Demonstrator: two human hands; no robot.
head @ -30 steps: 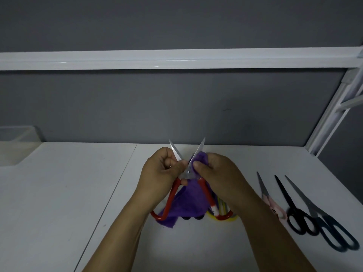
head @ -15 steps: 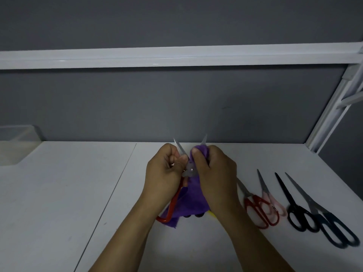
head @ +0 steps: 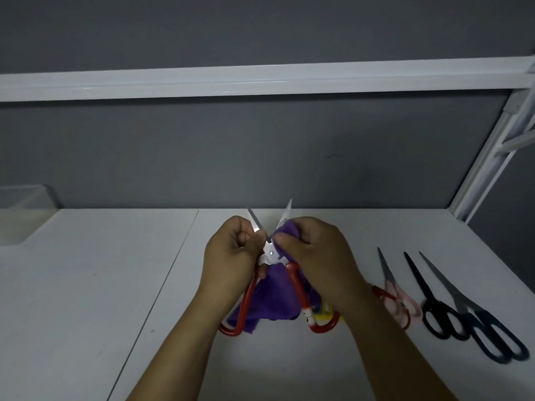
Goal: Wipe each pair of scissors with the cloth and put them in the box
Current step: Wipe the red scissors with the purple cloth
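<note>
Red-handled scissors [head: 270, 253] with steel blades are held low over the white bench [head: 86, 285], blades spread in a V and pointed away. The left blade is gripped near the pivot by the curled fingers of the left hand [head: 231, 256]. A purple cloth [head: 272, 302] is pinched around the right blade by the fingers of the right hand [head: 315, 250], and the rest of it hangs between the handles. Pink-handled scissors [head: 396, 290], black-handled scissors [head: 428, 299] and dark blue-handled scissors [head: 477, 319] are laid side by side at the right. A translucent plastic box [head: 20, 221] is seen at the far left.
</note>
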